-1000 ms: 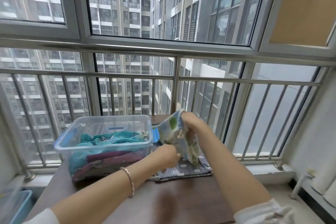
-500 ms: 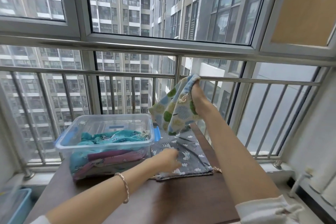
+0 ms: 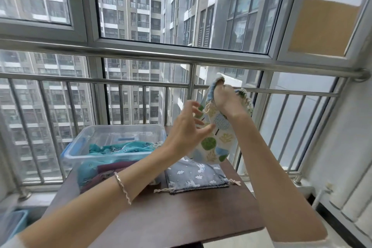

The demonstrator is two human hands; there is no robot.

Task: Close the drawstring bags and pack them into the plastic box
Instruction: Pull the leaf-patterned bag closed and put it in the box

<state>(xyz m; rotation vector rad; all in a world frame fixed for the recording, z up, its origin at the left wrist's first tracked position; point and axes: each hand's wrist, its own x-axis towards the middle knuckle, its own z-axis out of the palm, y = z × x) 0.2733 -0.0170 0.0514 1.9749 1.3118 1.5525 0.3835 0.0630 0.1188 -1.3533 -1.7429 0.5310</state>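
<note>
Above table [image 3: 181,217], one bag [image 3: 219,141] (right hand [image 3: 227,100])

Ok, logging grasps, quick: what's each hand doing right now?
Left hand: open, fingers spread in front of the tree-print bag, holding nothing.
Right hand: grips the top of that bag, held up.

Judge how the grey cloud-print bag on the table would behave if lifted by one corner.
Probably floppy: the grey bag lies flat on the table, and the similar tree-print bag droops from the right hand. Likely light, since it looks empty. Its loose cords would likely dangle.
</note>
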